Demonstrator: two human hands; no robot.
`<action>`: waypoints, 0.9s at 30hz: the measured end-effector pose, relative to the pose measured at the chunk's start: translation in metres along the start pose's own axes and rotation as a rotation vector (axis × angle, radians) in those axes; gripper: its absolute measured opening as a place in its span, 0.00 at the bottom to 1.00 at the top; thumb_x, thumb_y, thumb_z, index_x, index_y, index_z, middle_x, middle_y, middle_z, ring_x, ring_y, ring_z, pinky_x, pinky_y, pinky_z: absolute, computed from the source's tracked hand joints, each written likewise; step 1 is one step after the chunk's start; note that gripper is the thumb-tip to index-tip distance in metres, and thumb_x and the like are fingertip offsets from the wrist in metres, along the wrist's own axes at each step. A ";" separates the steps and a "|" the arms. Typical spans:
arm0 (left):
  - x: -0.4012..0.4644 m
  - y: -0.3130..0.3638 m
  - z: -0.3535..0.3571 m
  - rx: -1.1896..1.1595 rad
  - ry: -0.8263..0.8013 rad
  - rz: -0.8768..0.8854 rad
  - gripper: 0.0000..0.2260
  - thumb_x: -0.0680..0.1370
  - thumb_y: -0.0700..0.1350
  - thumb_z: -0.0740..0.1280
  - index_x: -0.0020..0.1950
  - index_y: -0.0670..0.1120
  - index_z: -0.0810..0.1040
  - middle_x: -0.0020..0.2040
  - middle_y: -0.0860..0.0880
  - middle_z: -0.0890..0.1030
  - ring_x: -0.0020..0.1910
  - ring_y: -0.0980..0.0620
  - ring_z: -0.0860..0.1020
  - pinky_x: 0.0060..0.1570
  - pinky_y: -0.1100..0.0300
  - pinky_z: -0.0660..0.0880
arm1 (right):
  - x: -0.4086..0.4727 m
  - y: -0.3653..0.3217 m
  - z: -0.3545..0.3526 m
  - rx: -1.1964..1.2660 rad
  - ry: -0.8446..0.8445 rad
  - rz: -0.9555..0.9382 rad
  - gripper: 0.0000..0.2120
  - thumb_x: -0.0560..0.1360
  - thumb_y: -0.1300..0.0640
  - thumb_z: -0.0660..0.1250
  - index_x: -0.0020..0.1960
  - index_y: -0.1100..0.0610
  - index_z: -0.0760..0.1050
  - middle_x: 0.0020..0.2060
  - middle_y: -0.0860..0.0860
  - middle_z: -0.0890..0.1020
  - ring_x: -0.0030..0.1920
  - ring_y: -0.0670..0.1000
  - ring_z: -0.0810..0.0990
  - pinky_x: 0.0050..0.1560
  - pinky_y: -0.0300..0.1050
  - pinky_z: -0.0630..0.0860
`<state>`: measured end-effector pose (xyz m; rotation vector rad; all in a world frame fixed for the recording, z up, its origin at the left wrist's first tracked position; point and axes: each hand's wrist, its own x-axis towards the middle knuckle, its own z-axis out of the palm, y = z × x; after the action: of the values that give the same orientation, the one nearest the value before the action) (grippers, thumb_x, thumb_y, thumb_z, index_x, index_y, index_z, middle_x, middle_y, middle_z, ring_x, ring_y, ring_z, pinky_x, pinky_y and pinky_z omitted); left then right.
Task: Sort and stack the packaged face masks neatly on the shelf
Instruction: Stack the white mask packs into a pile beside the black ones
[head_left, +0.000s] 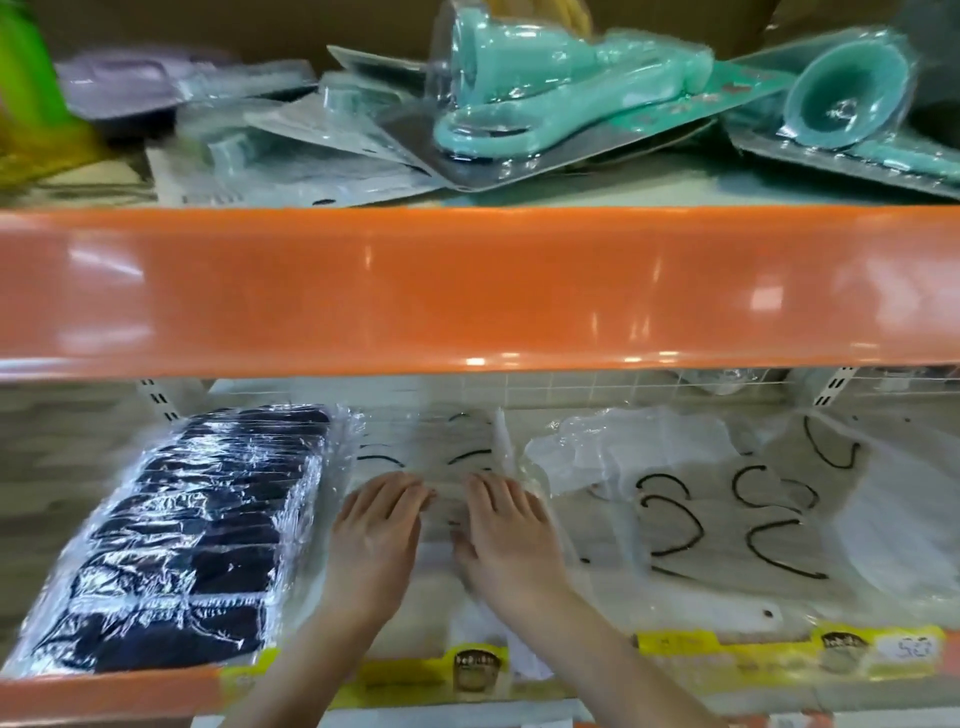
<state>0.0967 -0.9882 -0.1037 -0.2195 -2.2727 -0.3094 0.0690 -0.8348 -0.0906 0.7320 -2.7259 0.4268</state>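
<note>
The white face mask packs (441, 499) lie in the middle of the lower shelf (104, 691), under both our palms, with the stack of dark mask packs (176, 540) at nine o'clock from them and loose white packs (727, 525) scattered at three o'clock. To do this step well, we judge that we should press evenly, square the slippery film edges against the dark stack, and slide rather than lift so nothing fans out. Our left hand (376, 530) lies flat, fingers straight and together, pointing to twelve o'clock, gripping nothing. Our right hand (506, 535) rests flat just beside it, fingers spread slightly, thumb angled inward, also released. Both forearms reach in from six o'clock.
</note>
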 end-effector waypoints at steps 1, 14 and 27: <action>-0.003 -0.009 0.000 0.003 -0.009 -0.008 0.09 0.73 0.39 0.62 0.48 0.44 0.81 0.49 0.47 0.83 0.53 0.48 0.76 0.50 0.54 0.72 | 0.003 -0.006 0.005 -0.009 -0.029 0.019 0.29 0.56 0.47 0.78 0.53 0.57 0.77 0.47 0.50 0.80 0.46 0.53 0.80 0.43 0.46 0.78; -0.028 -0.025 0.010 -0.046 -0.399 -0.105 0.24 0.58 0.34 0.76 0.53 0.48 0.81 0.53 0.51 0.82 0.51 0.49 0.81 0.45 0.56 0.78 | 0.009 -0.018 0.031 -0.066 -0.181 0.028 0.28 0.46 0.57 0.80 0.47 0.52 0.82 0.47 0.48 0.82 0.44 0.51 0.82 0.51 0.45 0.76; -0.028 -0.012 0.009 0.077 -0.537 -0.125 0.28 0.72 0.67 0.55 0.58 0.49 0.79 0.58 0.47 0.81 0.57 0.46 0.80 0.54 0.49 0.76 | -0.009 0.003 0.003 -0.117 -0.301 0.358 0.38 0.74 0.44 0.66 0.76 0.58 0.55 0.74 0.61 0.57 0.74 0.62 0.57 0.69 0.61 0.59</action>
<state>0.1049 -0.9987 -0.1325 -0.1303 -2.8311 -0.2470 0.0739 -0.8293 -0.0972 0.2939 -3.1453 0.2428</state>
